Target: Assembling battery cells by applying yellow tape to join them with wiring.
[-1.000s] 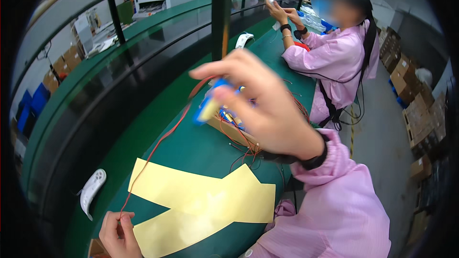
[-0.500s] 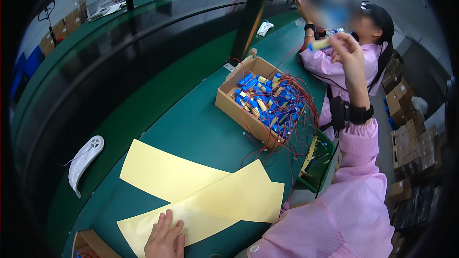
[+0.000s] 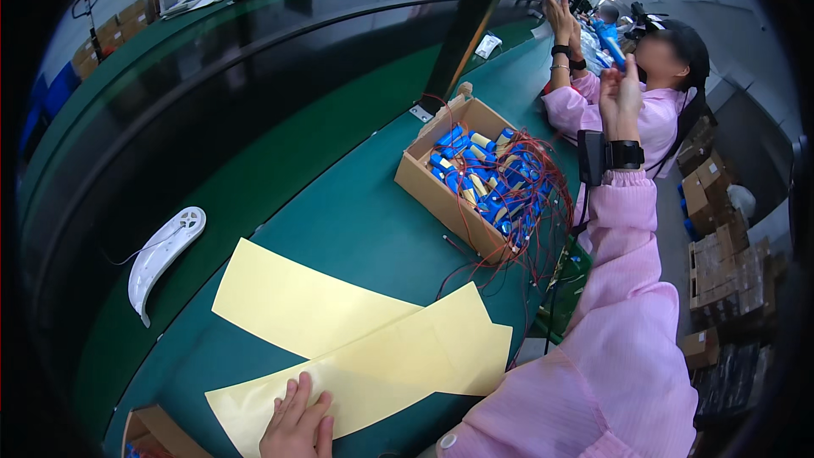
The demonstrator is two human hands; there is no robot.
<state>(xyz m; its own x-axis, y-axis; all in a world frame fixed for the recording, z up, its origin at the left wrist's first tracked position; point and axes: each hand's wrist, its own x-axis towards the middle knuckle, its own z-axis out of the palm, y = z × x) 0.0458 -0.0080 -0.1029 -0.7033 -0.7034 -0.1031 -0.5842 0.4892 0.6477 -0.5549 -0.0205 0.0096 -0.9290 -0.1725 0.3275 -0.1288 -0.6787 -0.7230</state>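
Observation:
My left hand [image 3: 298, 422] lies with fingers stretched on the upper of two pale yellow sheets [image 3: 373, 373], which overlap crosswise on the green table. My right hand [image 3: 621, 100] is raised at the upper right, its fingers closed on a blue cylindrical battery [image 3: 616, 53]. Part of that battery is hidden by the fingers. Between the sheets and the far end of the table stands an open cardboard box [image 3: 449, 214]. It holds several blue batteries [image 3: 479, 182] with yellow strips, and their thin red wires [image 3: 543, 178] spill over its right side.
Left of the table runs a green conveyor belt [image 3: 254, 195] carrying a white curved plastic part [image 3: 157, 267]. A dark metal post [image 3: 466, 34] rises beyond the box. Another person [image 3: 670, 85] in pink works farther up. A second cardboard box [image 3: 161, 428] sits at lower left, a green crate [image 3: 570, 288] at right.
My right hand has turned, and the battery in it now points upward instead of sideways. The white curved part has shifted farther up the belt. My left hand stays on the sheet.

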